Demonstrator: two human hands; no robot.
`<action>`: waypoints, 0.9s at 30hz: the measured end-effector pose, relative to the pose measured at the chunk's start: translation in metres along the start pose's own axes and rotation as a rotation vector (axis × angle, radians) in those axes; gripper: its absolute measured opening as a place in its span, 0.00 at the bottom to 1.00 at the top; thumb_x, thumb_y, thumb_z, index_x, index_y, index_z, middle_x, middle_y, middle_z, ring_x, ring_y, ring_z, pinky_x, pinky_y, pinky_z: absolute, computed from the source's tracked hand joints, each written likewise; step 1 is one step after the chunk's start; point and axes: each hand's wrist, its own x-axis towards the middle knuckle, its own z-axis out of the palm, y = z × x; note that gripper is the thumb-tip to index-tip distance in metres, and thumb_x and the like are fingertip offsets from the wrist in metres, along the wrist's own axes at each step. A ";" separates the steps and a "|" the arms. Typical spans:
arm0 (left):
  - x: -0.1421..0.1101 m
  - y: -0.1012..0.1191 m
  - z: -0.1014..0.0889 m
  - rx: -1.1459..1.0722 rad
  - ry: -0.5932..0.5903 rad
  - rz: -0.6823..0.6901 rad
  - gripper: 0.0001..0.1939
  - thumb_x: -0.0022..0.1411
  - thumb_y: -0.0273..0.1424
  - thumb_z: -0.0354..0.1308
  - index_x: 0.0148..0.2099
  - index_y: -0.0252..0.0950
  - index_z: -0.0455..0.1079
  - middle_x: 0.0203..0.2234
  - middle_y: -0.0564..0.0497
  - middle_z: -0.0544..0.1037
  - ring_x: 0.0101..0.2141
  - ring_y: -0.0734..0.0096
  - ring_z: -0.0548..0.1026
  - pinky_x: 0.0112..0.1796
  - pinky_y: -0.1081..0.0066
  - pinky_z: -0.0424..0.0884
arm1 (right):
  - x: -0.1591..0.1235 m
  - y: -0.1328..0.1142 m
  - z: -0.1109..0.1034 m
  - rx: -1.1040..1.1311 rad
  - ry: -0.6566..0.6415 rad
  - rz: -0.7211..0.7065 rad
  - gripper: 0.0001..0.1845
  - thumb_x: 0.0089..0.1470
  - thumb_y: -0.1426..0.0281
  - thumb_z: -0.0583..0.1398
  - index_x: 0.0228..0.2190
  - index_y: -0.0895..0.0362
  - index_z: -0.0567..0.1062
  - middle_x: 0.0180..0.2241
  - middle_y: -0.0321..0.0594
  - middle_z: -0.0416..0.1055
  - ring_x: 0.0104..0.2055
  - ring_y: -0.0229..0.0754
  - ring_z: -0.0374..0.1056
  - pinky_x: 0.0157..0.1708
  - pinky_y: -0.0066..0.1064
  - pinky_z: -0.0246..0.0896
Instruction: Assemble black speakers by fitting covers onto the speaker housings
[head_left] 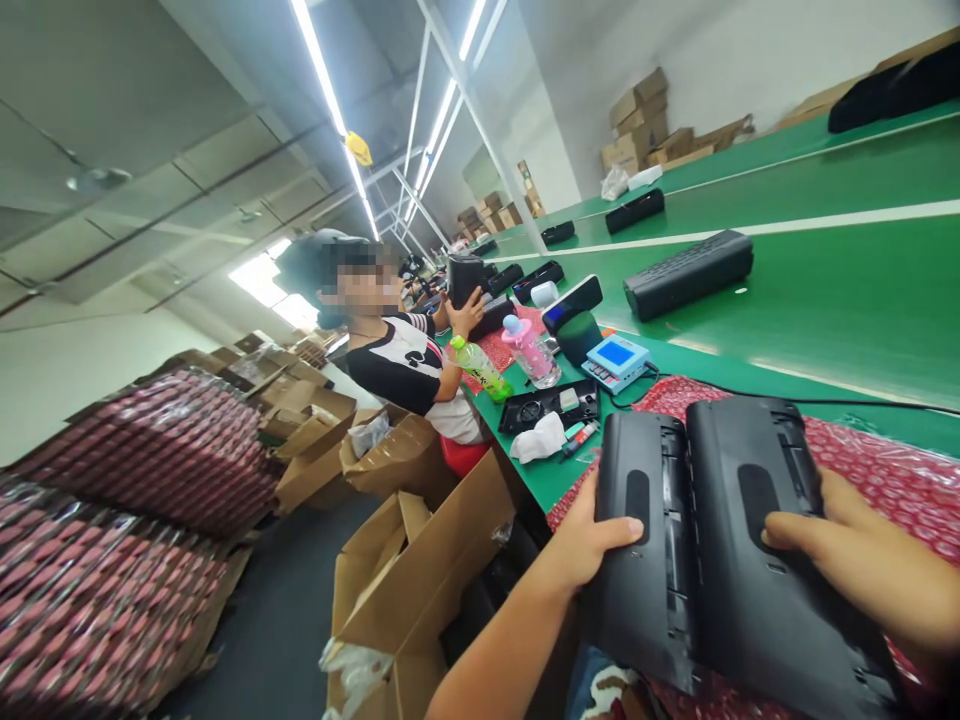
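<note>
I hold two black plastic speaker housings side by side over a red bubble-wrap sheet [892, 470]. My left hand [581, 545] grips the left housing [641, 560], thumb laid across its face. My right hand [870, 560] grips the right housing [757, 540], thumb pressed by its oval recess. Both housings lean toward me at the edge of the green bench [825, 310].
A co-worker [409, 365] sits further along the bench holding a black speaker [463, 278]. Near them stand a green bottle [480, 368], a pink bottle [529, 350], a blue tester box [616, 358] and a black tray [551, 405]. Open cartons [420, 570] and wrapped red stacks [112, 530] fill the aisle at left.
</note>
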 end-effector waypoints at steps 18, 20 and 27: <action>0.002 -0.004 -0.004 0.028 -0.021 -0.005 0.51 0.41 0.35 0.71 0.67 0.38 0.55 0.46 0.46 0.77 0.37 0.63 0.75 0.38 0.67 0.71 | -0.006 -0.001 0.005 0.026 0.012 0.010 0.32 0.41 0.67 0.59 0.50 0.53 0.59 0.37 0.45 0.72 0.30 0.50 0.72 0.26 0.34 0.67; 0.002 -0.004 -0.003 0.033 -0.018 0.000 0.51 0.42 0.35 0.71 0.67 0.38 0.55 0.46 0.45 0.77 0.38 0.62 0.75 0.38 0.67 0.71 | -0.008 -0.001 0.005 0.031 0.037 0.012 0.32 0.42 0.67 0.59 0.51 0.53 0.59 0.37 0.44 0.71 0.30 0.49 0.72 0.26 0.34 0.67; 0.002 -0.001 0.000 0.099 0.003 0.037 0.49 0.47 0.36 0.69 0.68 0.35 0.53 0.53 0.44 0.74 0.47 0.55 0.74 0.44 0.65 0.72 | -0.019 -0.017 0.006 0.130 0.057 0.006 0.34 0.37 0.72 0.59 0.50 0.55 0.60 0.31 0.39 0.70 0.27 0.45 0.69 0.22 0.30 0.63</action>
